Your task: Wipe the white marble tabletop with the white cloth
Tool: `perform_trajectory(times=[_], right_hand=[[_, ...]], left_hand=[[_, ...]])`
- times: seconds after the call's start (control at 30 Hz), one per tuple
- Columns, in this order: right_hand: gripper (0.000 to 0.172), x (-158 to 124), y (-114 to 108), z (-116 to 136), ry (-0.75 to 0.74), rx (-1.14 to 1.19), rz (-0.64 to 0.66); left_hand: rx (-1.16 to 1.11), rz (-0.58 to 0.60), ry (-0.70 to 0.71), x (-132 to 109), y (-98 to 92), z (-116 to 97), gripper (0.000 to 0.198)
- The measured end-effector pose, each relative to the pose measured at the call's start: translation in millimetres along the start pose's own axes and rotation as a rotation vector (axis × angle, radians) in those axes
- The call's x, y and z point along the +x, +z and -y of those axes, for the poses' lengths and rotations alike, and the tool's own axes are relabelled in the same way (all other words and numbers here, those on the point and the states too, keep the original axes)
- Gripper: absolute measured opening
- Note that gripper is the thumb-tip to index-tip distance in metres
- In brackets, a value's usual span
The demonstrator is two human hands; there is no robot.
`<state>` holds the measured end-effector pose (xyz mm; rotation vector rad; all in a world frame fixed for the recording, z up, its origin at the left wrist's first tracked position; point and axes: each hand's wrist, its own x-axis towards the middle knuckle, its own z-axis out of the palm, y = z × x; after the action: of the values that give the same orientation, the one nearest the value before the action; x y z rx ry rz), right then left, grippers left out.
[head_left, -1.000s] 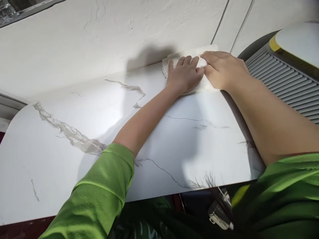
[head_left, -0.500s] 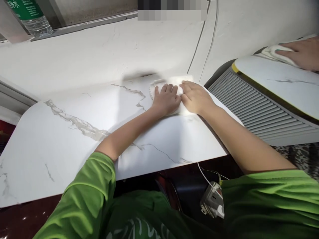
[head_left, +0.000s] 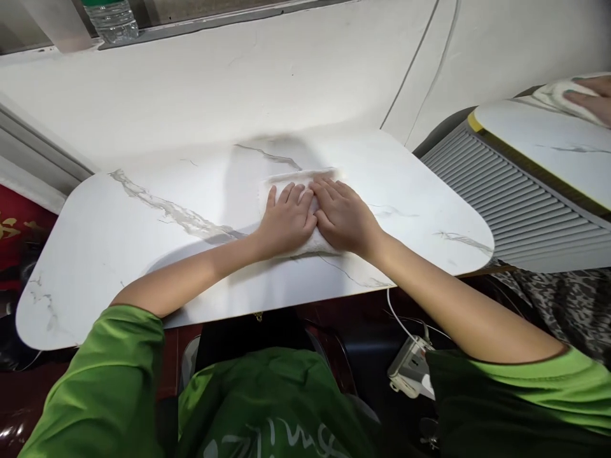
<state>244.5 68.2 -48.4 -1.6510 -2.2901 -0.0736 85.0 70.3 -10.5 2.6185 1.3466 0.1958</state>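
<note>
A white folded cloth (head_left: 319, 243) lies flat on a white marble-patterned tabletop (head_left: 410, 248), near its middle. My left hand (head_left: 287, 219) rests palm down on the left part of the cloth, fingers stretched out and slightly spread. Beside it, my right hand (head_left: 347, 216) presses flat on the right part, its fingers extended and close together. The two hands touch or nearly touch at the thumbs. Much of the cloth is hidden under them.
A white wall runs along the tabletop's far side, with a bottle (head_left: 112, 22) on a ledge above. At right, another person's hand (head_left: 594, 98) holds a white cloth (head_left: 556, 95) on a second marble-patterned top (head_left: 548, 137). A power strip (head_left: 413, 366) hangs below the near edge.
Both my hands and the cloth under them have slid left and closer to my body, away from the tabletop's right end. The camera view has shifted a little.
</note>
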Motion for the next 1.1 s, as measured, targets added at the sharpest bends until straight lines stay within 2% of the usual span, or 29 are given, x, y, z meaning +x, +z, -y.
perform_trajectory(times=[0.13, 0.43, 0.6, 0.73, 0.87, 0.97, 1.1], right_hand=[[0.061, 26.3, 13.0, -8.0, 0.069, 0.017, -0.036], [0.058, 121.7, 34.7, -37.2, 0.089, -0.021, -0.056], [0.058, 146.6, 38.4, -43.2, 0.117, -0.026, -0.056], [0.058, 152.2, 42.3, -48.1, 0.121, 0.003, -0.074], [0.059, 149.0, 44.1, -48.6, 0.113, -0.029, -0.059], [0.060, 139.0, 43.7, -42.3, 0.070, -0.036, -0.075], [0.060, 115.1, 39.9, -21.5, 0.055, -0.011, -0.079]], left_hand=[[-0.055, -0.007, -0.032, 28.2, 2.2, 18.2, 0.054], [-0.044, -0.107, -0.048, 112.8, -1.3, 70.8, 0.053], [-0.031, -0.130, -0.041, 139.8, -1.3, 87.8, 0.052], [-0.015, -0.144, -0.051, 145.1, -0.3, 90.5, 0.052], [-0.004, -0.115, -0.085, 139.0, 0.5, 87.7, 0.053], [0.007, -0.086, -0.111, 125.0, -0.2, 82.6, 0.055], [0.025, -0.063, -0.113, 91.8, -3.5, 73.3, 0.054]])
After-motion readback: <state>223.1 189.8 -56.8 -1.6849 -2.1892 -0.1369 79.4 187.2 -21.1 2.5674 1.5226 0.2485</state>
